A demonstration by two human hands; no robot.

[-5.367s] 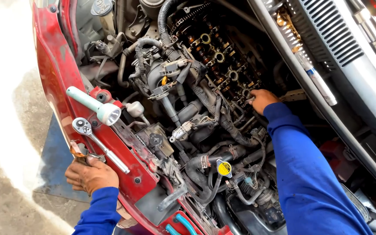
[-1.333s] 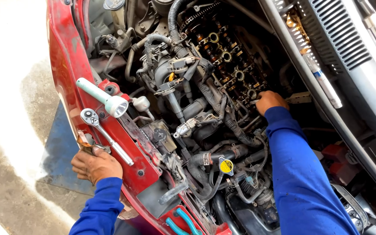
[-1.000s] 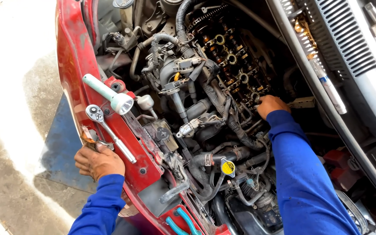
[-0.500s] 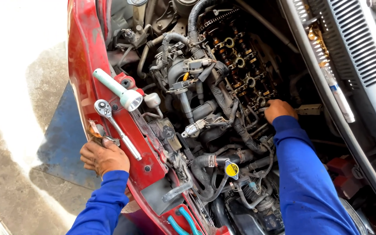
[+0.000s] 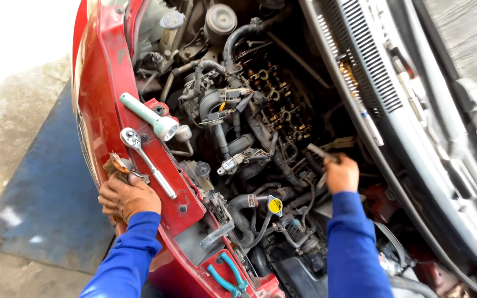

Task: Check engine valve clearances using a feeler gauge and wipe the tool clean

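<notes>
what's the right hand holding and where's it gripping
The right hand holds a small dark rod-like tool by its lower end; what kind of tool cannot be told.

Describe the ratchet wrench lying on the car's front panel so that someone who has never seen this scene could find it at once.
Start at the red front panel along the left edge of the open engine bay. Two tools lie on it just above the person's left hand. The ratchet wrench is the lower one: a slim, bare chrome bar with a round head, unlike the thicker pale green flashlight above it.
</notes>
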